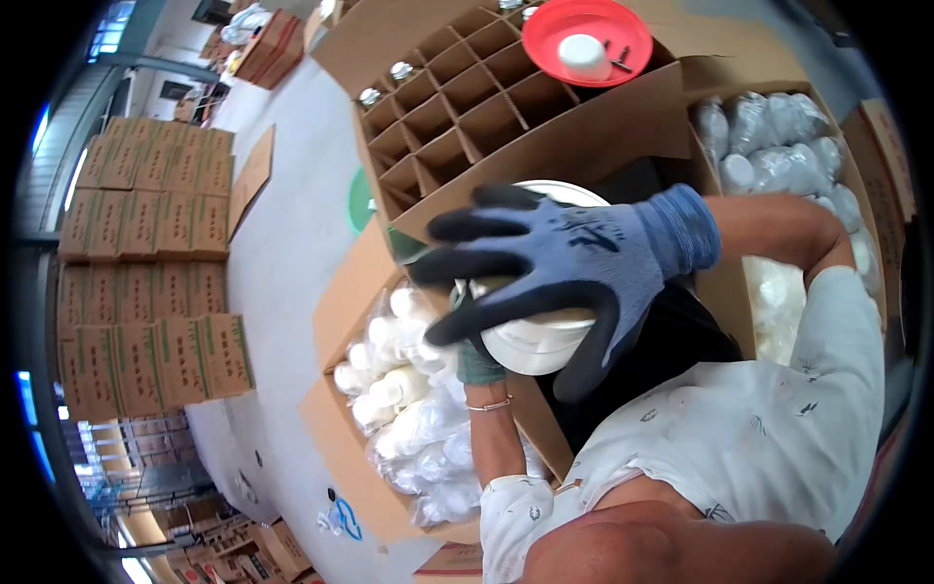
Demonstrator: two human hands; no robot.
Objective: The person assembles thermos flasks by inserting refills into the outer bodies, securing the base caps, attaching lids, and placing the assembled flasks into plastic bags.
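My right hand (559, 258), in a blue-grey glove with dark fingers, is spread wide with its back to the camera. It hangs over a round white tub (535, 352) and covers most of it. Lower left of it is my left hand (477, 358), in a grey-green glove, beside the tub's edge. Its fingers are largely hidden behind the right hand, so its grip cannot be made out. Below and left, an open carton (355, 277) holds white bottles or jars (389, 389) in clear plastic bags.
A divided carton (623, 115) bears a red dish (545, 49) with a white cap (582, 53) and small dark pieces. Bagged clear containers (778, 161) fill a carton at the right. Stacked cartons (146, 224) stand at the left. A green round object (361, 200) lies on the floor.
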